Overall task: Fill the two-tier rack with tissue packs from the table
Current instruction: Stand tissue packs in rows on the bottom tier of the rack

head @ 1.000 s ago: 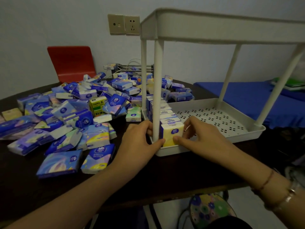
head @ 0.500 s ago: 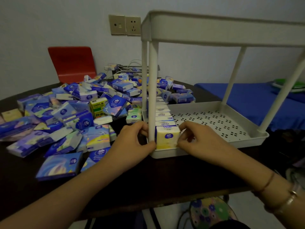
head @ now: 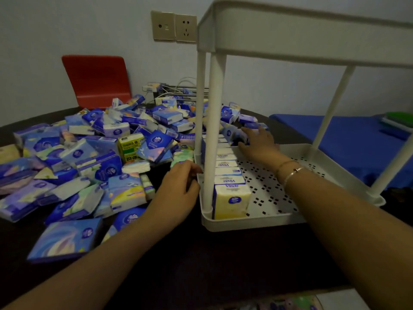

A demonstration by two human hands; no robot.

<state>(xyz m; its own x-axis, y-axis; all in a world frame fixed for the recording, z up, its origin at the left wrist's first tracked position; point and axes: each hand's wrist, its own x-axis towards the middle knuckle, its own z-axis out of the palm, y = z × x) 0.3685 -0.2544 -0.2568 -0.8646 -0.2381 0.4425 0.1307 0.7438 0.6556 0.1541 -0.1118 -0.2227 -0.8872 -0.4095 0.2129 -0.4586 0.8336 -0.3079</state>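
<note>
Dark table fills the view, its near edge running off at five o'clock, bare wood showing at six. White two-tier rack sits at three o'clock, top tier overhead, lower tray's near rim just back from that table edge. Plenty of open perforated floor in the lower tray, everything right of the row is free. Heap of tissue packs sprawls from nine to twelve o'clock, spilling up against the rack's left wall. Red chair back stands behind at eleven. Inside the tray, a row of upright packs hugs the left wall, running away toward twelve, with a yellow pack closing the near end beside the front post. Left hand sits at the tray's left rim, fingers curled loosely against it, grasping nothing I can make out. Right hand reaches through under the top tier to the far end, fingers spread, resting on loose packs at the back rim; whether it grips one I cannot tell.
</note>
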